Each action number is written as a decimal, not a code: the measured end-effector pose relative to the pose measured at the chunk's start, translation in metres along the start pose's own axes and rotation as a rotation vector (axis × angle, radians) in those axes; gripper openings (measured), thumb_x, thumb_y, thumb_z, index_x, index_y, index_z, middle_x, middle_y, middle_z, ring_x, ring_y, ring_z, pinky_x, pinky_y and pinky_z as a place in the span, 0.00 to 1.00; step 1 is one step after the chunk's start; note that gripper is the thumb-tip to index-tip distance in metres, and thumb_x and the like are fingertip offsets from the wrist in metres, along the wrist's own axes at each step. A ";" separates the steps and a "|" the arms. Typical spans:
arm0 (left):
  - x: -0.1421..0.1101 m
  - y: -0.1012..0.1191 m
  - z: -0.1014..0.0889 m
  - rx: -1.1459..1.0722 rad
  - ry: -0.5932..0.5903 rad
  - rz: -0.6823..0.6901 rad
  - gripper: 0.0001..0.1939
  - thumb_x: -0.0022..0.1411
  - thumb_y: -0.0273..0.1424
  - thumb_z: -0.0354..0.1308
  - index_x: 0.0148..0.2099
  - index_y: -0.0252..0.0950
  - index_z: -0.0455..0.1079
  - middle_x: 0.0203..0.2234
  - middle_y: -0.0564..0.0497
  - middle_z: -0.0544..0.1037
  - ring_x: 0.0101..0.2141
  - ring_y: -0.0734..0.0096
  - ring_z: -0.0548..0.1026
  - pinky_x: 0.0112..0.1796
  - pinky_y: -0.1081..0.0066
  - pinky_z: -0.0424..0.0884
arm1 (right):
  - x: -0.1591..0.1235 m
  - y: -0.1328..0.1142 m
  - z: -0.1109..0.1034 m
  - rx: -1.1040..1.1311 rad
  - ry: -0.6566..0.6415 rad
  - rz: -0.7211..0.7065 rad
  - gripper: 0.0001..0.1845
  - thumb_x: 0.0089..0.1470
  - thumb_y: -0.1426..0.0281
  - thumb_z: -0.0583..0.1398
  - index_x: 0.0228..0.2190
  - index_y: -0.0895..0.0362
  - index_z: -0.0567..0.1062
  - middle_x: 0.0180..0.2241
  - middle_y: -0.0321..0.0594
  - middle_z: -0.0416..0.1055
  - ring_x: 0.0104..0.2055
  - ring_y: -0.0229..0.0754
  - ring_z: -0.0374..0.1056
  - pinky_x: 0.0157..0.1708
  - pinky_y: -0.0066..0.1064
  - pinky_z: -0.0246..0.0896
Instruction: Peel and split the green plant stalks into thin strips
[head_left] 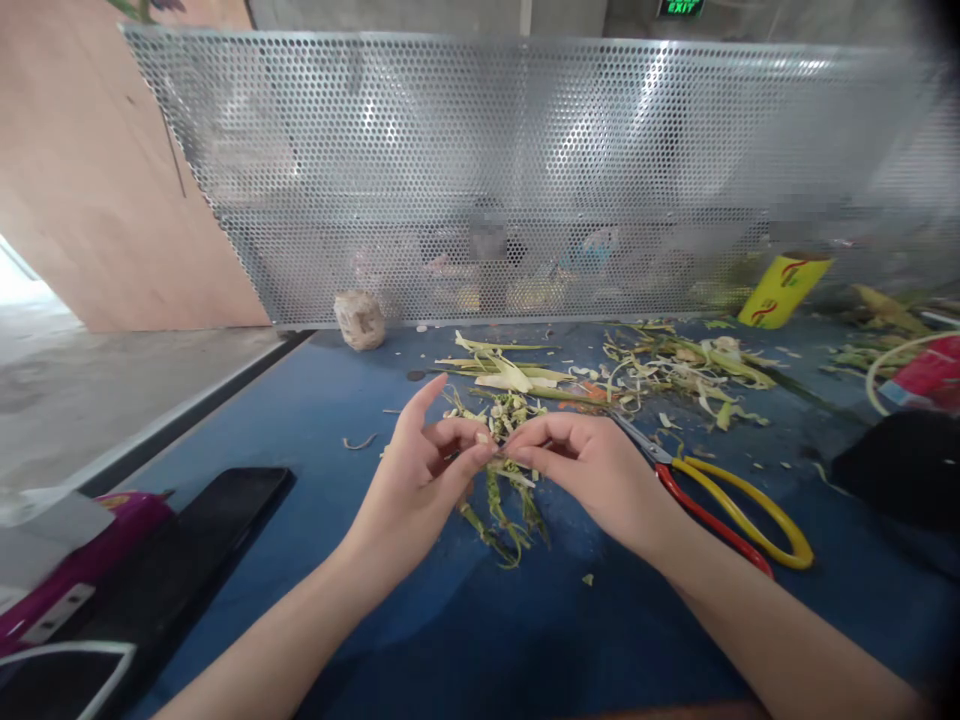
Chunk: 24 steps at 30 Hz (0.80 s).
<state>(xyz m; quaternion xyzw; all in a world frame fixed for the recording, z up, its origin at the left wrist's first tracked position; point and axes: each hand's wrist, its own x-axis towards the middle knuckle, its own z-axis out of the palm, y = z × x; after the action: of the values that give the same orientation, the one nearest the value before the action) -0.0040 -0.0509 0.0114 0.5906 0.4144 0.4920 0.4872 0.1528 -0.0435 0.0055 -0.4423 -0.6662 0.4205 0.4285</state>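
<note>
My left hand and my right hand meet over the blue table, fingertips almost touching. Each pinches with thumb and forefinger; a tiny pale bit shows between them, too small to name. The left little finger sticks up. Just behind and below the fingertips lies a heap of green plant scraps, partly hidden by my hands. Beside my right forearm rest scissors with one red and one yellow handle, blades pointing away. Long yellow-green leaf pieces lie beyond my hands.
A perforated metal screen closes off the table's far side. Near it stand a whitish lump and a tilted yellow roll. More trimmings spread at right, by a black object. A black slab lies at left.
</note>
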 end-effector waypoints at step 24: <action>-0.002 0.003 0.002 -0.001 0.010 -0.047 0.38 0.51 0.27 0.56 0.59 0.39 0.38 0.24 0.56 0.68 0.19 0.82 0.63 0.17 0.80 0.59 | 0.000 0.001 0.001 -0.164 -0.039 -0.066 0.08 0.47 0.65 0.57 0.26 0.55 0.73 0.30 0.38 0.71 0.29 0.38 0.64 0.27 0.29 0.57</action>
<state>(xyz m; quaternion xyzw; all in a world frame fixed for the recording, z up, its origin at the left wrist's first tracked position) -0.0022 -0.0533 0.0136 0.5781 0.4303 0.4835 0.4968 0.1524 -0.0436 0.0039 -0.4455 -0.7210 0.3587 0.3912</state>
